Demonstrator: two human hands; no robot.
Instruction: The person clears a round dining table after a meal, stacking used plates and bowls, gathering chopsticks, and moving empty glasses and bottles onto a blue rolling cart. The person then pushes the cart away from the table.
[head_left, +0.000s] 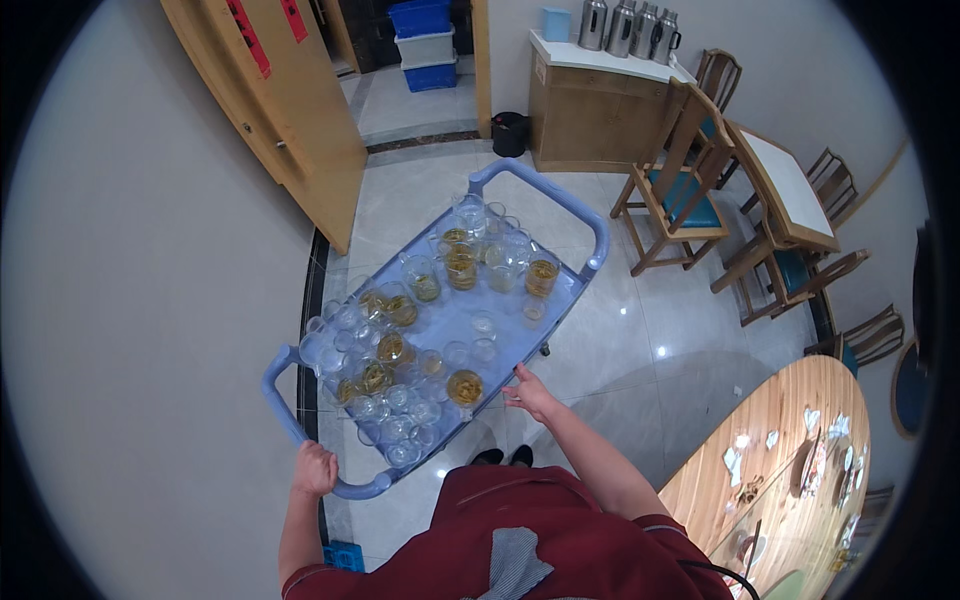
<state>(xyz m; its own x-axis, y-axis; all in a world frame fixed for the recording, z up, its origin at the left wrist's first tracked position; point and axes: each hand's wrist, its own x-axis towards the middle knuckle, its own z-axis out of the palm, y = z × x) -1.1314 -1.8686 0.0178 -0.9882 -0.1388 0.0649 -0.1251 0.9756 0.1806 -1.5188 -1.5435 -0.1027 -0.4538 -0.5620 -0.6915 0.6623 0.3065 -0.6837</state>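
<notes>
A blue plastic service cart stands before me at a slant. My left hand is closed around its near handle. Beside the cart's right long edge is my right hand, fingers spread and nothing held; whether the fingertips touch the rim I cannot tell. Glass mugs with amber liquid and leaves cover much of the top, among them one mug close to my right hand. Small clear glass cups crowd the near left corner. Clear glass pitchers stand at the far end.
An open wooden door is at the left, with stacked plastic bins beyond the doorway. A black bin adjoins a cabinet bearing metal flasks. Wooden chairs and a round table with used napkins are right.
</notes>
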